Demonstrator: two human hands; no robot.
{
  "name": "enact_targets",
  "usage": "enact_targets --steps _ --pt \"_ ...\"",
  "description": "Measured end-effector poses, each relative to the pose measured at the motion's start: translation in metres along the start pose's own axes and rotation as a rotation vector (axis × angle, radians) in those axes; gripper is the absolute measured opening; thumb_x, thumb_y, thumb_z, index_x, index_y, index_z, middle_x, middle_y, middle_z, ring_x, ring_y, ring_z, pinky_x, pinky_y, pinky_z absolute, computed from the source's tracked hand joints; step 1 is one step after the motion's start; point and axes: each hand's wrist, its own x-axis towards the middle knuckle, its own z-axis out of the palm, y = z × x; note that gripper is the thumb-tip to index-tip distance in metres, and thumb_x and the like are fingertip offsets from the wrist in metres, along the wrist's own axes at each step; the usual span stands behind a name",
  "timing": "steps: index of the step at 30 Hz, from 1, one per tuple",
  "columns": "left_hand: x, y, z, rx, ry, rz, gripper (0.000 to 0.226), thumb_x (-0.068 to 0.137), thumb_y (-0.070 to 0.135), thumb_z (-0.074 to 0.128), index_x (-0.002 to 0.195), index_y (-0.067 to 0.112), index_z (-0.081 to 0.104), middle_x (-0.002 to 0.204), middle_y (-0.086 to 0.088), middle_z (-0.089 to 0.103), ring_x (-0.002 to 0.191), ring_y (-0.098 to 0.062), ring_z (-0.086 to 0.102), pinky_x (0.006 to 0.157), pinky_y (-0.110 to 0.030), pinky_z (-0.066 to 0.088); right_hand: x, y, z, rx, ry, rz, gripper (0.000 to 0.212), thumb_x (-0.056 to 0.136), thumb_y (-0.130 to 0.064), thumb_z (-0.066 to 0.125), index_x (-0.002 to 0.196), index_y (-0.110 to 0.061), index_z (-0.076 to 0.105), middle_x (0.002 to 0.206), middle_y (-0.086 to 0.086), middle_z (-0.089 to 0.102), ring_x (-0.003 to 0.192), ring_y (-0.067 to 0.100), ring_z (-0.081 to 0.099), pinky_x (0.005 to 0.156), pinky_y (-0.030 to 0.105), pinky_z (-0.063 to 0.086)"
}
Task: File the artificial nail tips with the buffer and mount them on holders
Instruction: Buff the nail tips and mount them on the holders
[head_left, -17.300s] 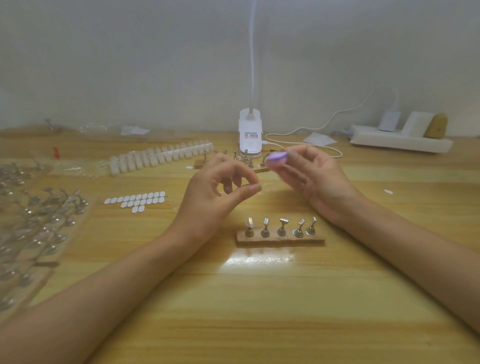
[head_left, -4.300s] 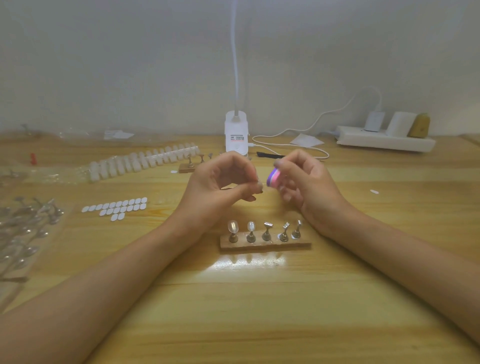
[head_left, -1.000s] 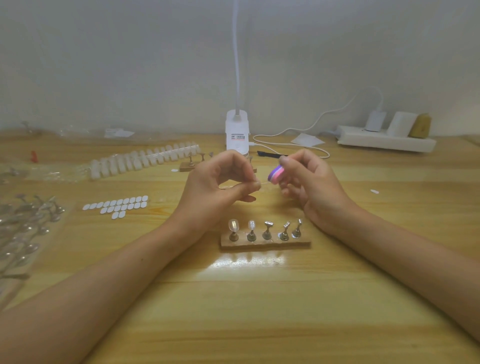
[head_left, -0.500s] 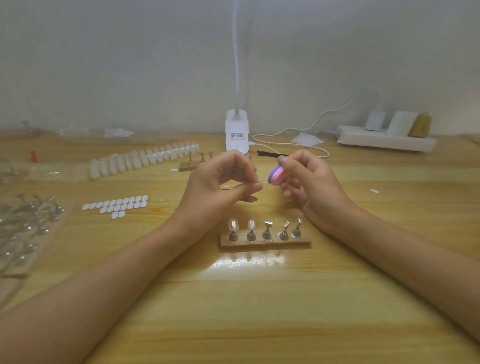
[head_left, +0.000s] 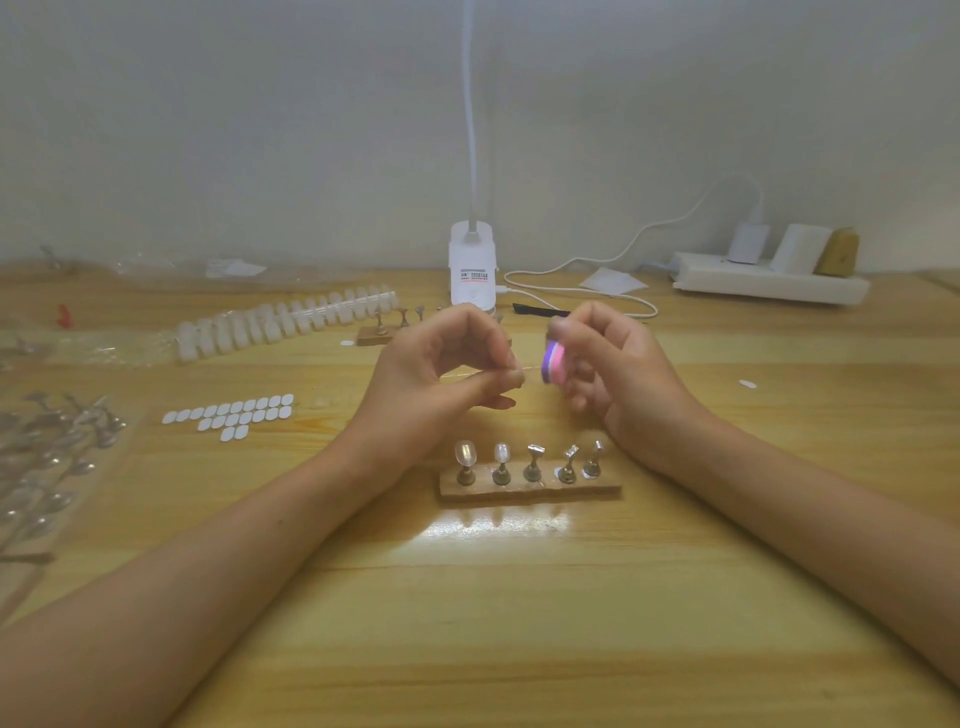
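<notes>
My left hand (head_left: 441, 374) pinches a small clear nail tip (head_left: 519, 370) between thumb and forefinger above the table. My right hand (head_left: 613, 364) grips a pink and purple buffer block (head_left: 551, 362), held just right of the tip. Below both hands stands a wooden holder strip (head_left: 530, 489) with several metal stands. Its two leftmost stands carry nail tips (head_left: 465, 452); the others are bare. A strip of unused white nail tips (head_left: 285, 322) lies at the back left.
White adhesive pads (head_left: 234, 413) lie left of my left hand. A bag of loose metal stands (head_left: 47, 457) is at the far left. A second holder strip (head_left: 379, 332), a white lamp base (head_left: 471, 270) with cable and a power strip (head_left: 769, 283) stand behind.
The buffer has tilted more upright and dropped slightly beside the nail tip within the last second. Earlier, only one stand bore a tip; now two do.
</notes>
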Motion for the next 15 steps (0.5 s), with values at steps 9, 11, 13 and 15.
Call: enact_targets --steps 9,11,13,15 --pt "0.0002 0.0010 -0.0007 -0.007 -0.003 0.002 0.019 0.082 -0.007 0.072 0.080 0.007 0.059 0.079 -0.001 0.063 0.080 -0.015 0.066 0.069 -0.033 0.059 0.0004 0.0020 0.0014 -0.011 -0.075 -0.005 0.019 0.094 -0.017 0.064 0.077 -0.016 0.058 0.064 0.002 0.063 0.056 0.012 0.058 0.049 0.020 0.047" --pt "-0.0002 0.0010 -0.0003 -0.012 -0.012 -0.003 0.020 0.082 -0.007 0.072 0.080 0.008 0.059 0.079 0.001 0.063 0.079 -0.014 0.065 0.068 -0.032 0.059 0.0007 0.0023 0.0018 -0.020 0.005 0.004 0.020 0.096 -0.015 0.063 0.077 -0.014 0.056 0.062 0.001 0.064 0.054 0.010 0.058 0.049 0.019 0.047" --pt "0.0000 0.0011 -0.0001 -0.022 0.004 -0.012 0.022 0.082 -0.007 0.072 0.079 0.009 0.059 0.078 0.002 0.063 0.078 -0.013 0.065 0.068 -0.032 0.059 0.0011 0.0022 -0.0008 0.016 0.056 0.004 0.019 0.096 -0.014 0.061 0.078 -0.013 0.054 0.061 -0.001 0.064 0.053 0.009 0.058 0.048 0.018 0.047" --pt "0.0004 0.0013 -0.0008 -0.022 0.008 -0.011 0.020 0.082 -0.007 0.072 0.080 0.008 0.059 0.079 0.000 0.063 0.079 -0.014 0.065 0.068 -0.032 0.059 -0.0004 0.0008 0.0009 -0.018 -0.022 -0.002 0.017 0.095 -0.016 0.063 0.079 -0.013 0.056 0.062 0.000 0.063 0.055 0.010 0.058 0.049 0.019 0.048"
